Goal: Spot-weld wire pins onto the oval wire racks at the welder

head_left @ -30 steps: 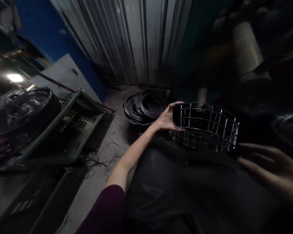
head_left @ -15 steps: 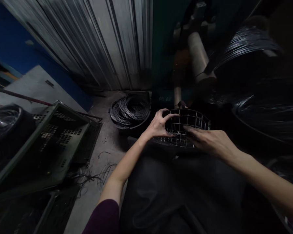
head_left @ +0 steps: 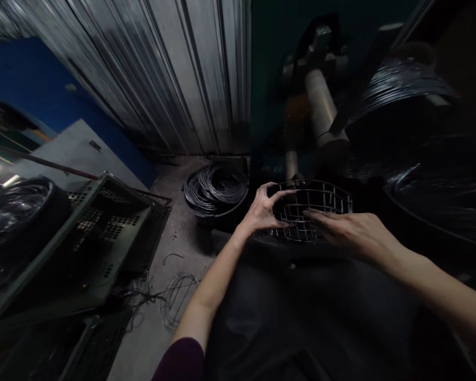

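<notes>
A round wire basket (head_left: pixel 321 198) of thin, shiny metal wires is held over a dark apron-like covering, close to the foot of a machine. My left hand (head_left: pixel 262 210) grips its left side, fingers along the upper rim and thumb lower down on the wires. From the right, my right hand (head_left: pixel 349 230) reaches to the basket's near side, its fingers stretched together against the wires. The undersides of those fingers are hidden, so how firmly they grasp is hard to see.
Coils of grey wire (head_left: pixel 218 185) fill a dark tub by the corrugated metal wall (head_left: pixel 198 79). Green perforated crates (head_left: pixel 115 233) stand tilted at left, with loose wire (head_left: pixel 178 299) on the floor. Behind the basket is a machine with a metal cylinder (head_left: pixel 321 100); plastic-wrapped coils (head_left: pixel 408 79) sit at right.
The whole view has shifted slightly, so surroundings appear lower and further right. Both hands stay on the wire basket, which shows a little more of its grid.
</notes>
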The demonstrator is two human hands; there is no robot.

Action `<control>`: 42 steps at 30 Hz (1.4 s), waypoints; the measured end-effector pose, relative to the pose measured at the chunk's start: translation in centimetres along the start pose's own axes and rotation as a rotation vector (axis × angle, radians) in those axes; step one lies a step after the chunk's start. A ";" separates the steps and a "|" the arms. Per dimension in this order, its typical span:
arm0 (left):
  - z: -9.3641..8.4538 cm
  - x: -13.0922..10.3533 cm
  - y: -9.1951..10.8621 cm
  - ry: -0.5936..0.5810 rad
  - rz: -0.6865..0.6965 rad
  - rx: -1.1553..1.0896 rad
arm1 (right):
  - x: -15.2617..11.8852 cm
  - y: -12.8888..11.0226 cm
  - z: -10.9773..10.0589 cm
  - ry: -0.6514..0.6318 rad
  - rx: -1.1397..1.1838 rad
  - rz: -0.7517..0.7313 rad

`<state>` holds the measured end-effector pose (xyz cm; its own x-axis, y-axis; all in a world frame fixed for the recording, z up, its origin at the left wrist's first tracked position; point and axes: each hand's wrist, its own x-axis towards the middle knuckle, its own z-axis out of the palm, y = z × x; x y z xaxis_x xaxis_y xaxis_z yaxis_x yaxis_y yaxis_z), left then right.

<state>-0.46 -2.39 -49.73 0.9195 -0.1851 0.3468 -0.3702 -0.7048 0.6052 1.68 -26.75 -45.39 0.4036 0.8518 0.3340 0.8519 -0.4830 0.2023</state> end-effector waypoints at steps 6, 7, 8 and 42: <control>-0.1 1.1 -0.6 0.019 0.006 -0.013 | 0.9 1.1 0.8 0.175 -0.014 -0.048; -0.2 1.3 -0.7 0.020 0.006 -0.015 | 1.1 1.2 0.8 0.208 -0.022 -0.059; -0.2 1.4 -0.8 0.021 0.007 -0.015 | 1.2 1.3 0.9 0.229 -0.028 -0.064; -1.4 8.3 -5.3 0.167 0.054 -0.213 | 5.2 4.1 3.6 0.039 0.203 0.680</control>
<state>8.94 0.83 -49.06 0.8696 -0.0901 0.4855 -0.4538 -0.5337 0.7136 8.50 -23.56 -46.07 0.8588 0.3651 0.3593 0.4623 -0.8545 -0.2367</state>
